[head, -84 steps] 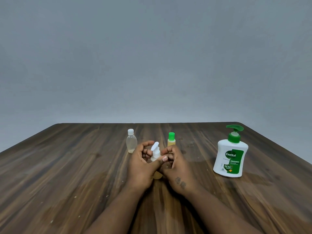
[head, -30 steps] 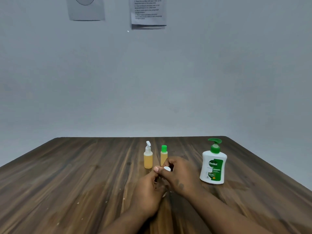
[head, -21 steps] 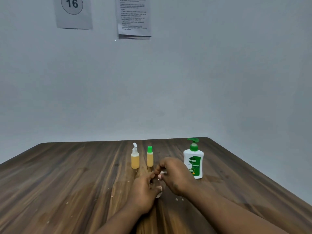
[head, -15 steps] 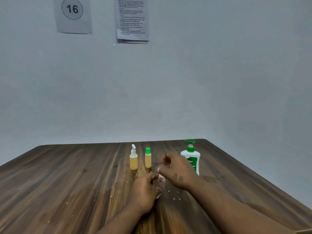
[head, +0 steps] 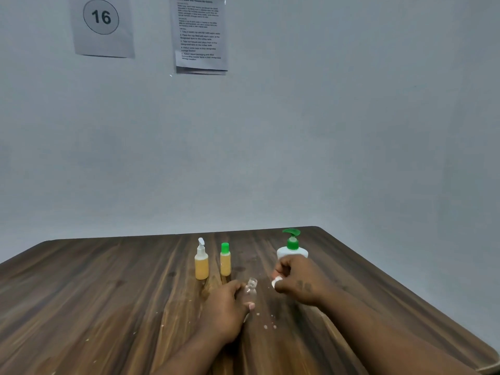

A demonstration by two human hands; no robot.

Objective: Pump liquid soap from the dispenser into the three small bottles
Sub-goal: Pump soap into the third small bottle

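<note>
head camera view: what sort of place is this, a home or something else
Probably a numbered test or recording station, not a home: a sheet marked 16 and a printed instruction sheet hang on a plain grey wall behind a wooden table.

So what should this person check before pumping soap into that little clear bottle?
1. Cap off the small clear plastic bottle: ok, neck open.
2. Grip of the left hand on it: ok.
3. The right hand free to pump: not ok, pinches the small white cap.
4. That bottle under the white dispenser with green pump: not ok, they stand apart.
5. Lids on the yellow-filled bottle with white top and the yellow-filled bottle with green cap: ok.
</note>
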